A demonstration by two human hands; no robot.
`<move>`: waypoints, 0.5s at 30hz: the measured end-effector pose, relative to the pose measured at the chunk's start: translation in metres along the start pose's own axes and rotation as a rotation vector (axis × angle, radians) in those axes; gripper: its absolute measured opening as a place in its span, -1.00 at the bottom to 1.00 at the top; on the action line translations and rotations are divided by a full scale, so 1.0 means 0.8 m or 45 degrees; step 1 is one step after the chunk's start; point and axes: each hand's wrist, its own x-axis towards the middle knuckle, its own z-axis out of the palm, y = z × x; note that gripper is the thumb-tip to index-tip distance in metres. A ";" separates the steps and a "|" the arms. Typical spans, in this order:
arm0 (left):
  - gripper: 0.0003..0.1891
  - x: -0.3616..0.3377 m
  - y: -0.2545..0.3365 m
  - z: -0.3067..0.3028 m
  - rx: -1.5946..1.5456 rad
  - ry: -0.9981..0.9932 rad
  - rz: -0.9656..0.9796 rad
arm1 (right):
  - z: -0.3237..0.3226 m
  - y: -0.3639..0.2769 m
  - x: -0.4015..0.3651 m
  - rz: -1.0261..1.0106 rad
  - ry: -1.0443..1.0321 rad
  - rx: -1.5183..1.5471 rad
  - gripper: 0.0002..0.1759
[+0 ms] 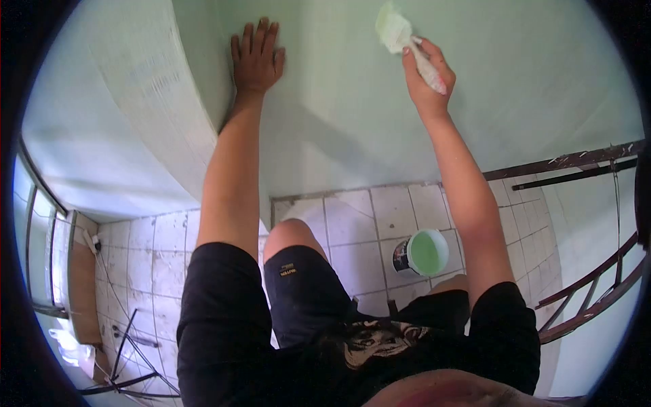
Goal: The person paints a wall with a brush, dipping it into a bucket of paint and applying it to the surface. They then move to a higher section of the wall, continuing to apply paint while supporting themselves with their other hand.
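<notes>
My right hand point(430, 78) is closed around the handle of a paintbrush point(395, 30). Pale green paint coats its bristles, which lie against the light green wall point(332, 81). Further left, my left hand point(256, 60) rests flat on the same wall with its fingers spread, close to the corner of a projecting pillar point(146, 64). On the tiled floor below my right arm stands a bucket point(422, 253) of light green paint, with a dark label on its side.
Dark metal railings point(590, 305) stand at the right. A black stand with thin legs point(125, 366) and a brown cardboard piece point(85, 285) are at the lower left. Whitish floor tiles point(352, 224) run along the wall's base.
</notes>
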 end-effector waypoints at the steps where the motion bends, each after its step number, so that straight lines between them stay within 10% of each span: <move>1: -0.49 0.000 -0.001 0.003 -0.003 -0.030 -0.017 | 0.007 -0.006 0.000 0.254 0.107 0.276 -0.81; 6: -0.49 0.002 0.004 -0.001 -0.004 0.028 -0.006 | 0.046 -0.007 -0.031 0.895 0.604 1.138 -0.73; 15: -0.44 0.003 0.003 -0.005 -0.001 -0.120 0.034 | 0.102 0.019 -0.248 1.054 0.357 0.568 -0.85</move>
